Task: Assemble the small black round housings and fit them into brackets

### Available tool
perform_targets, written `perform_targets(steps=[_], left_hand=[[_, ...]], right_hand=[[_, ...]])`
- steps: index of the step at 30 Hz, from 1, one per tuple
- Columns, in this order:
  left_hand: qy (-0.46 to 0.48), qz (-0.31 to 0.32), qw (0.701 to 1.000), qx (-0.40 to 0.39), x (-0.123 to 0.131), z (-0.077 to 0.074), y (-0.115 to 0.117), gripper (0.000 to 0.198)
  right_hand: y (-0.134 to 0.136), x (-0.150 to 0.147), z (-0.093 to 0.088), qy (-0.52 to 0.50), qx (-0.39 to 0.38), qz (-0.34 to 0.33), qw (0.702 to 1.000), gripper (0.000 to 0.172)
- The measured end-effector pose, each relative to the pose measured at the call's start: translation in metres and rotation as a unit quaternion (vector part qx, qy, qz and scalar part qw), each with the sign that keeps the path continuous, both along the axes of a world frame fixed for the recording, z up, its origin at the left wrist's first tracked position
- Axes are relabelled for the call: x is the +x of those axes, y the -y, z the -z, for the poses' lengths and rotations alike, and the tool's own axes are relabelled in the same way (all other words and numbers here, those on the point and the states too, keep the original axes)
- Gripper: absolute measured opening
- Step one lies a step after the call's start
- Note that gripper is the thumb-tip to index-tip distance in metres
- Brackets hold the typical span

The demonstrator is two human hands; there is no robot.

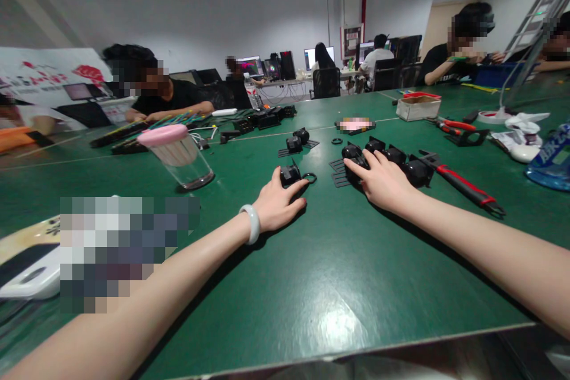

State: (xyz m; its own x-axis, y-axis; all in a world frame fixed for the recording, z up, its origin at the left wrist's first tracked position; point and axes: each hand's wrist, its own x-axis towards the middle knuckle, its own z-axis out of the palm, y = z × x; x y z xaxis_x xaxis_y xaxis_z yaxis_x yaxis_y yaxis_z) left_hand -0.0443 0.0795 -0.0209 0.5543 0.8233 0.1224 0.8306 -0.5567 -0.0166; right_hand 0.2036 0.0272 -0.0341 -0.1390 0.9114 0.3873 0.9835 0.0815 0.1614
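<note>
My left hand [278,205], with a pale bangle at the wrist, has its fingers around a small black plastic part [290,176] on the green table. A black ring [310,177] lies against that part, by the thumb and forefinger. My right hand [387,184] reaches over a cluster of similar black parts [394,155], its fingers spread and touching them; what lies under the palm is hidden. Flat slotted black pieces [341,179] stick out to the left of this cluster. Farther back are another pair of black parts [294,143] and a loose black ring [337,141].
An adjustable wrench [467,186] with a red-black handle lies right of my right hand. A pink-lidded cup [178,157] stands at left, behind a phone [33,273]. Red-handled pliers [458,125], a small box [417,108] and a blue bottle [552,160] are at right. Several people sit beyond.
</note>
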Motion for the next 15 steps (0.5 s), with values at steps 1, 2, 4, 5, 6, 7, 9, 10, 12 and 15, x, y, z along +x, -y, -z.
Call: perform_targets(steps=[1,2,4,5,6,7,9,10,12,15], left_hand=[[-0.002,0.010,1.000,-0.001,0.001,0.000,0.003,0.049],[-0.003,0.020,1.000,0.000,0.001,0.000,0.005,0.049],[-0.005,0.033,0.999,0.004,0.002,-0.001,0.009,0.049],[-0.005,0.038,0.999,0.006,0.003,-0.002,0.010,0.048],[-0.005,0.042,0.999,0.007,0.003,-0.002,0.012,0.048],[-0.006,0.045,0.999,0.007,0.004,-0.003,0.013,0.048],[-0.008,0.054,0.998,0.005,0.005,-0.005,0.018,0.048],[-0.008,0.060,0.998,0.005,0.006,-0.006,0.021,0.049],[-0.007,0.079,0.997,0.009,0.008,-0.007,0.029,0.049],[-0.003,0.102,0.995,0.021,0.011,-0.006,0.038,0.049]], right_hand=[[0.000,0.000,0.000,-0.001,0.001,0.000,1.000,0.061],[0.000,0.000,0.000,-0.002,0.001,0.000,1.000,0.062],[0.000,0.001,-0.001,-0.002,0.001,-0.001,1.000,0.062],[0.000,0.001,-0.001,-0.002,0.001,-0.001,1.000,0.062],[0.000,0.001,-0.001,-0.002,0.002,-0.001,1.000,0.062],[0.000,0.001,-0.001,-0.002,0.002,-0.002,1.000,0.062],[-0.001,0.002,0.000,-0.003,0.004,-0.002,1.000,0.061],[-0.001,0.002,0.000,-0.003,0.005,-0.003,1.000,0.061],[-0.001,0.002,0.000,-0.005,0.003,-0.004,1.000,0.061],[-0.002,0.002,0.001,-0.013,-0.002,-0.016,1.000,0.061]])
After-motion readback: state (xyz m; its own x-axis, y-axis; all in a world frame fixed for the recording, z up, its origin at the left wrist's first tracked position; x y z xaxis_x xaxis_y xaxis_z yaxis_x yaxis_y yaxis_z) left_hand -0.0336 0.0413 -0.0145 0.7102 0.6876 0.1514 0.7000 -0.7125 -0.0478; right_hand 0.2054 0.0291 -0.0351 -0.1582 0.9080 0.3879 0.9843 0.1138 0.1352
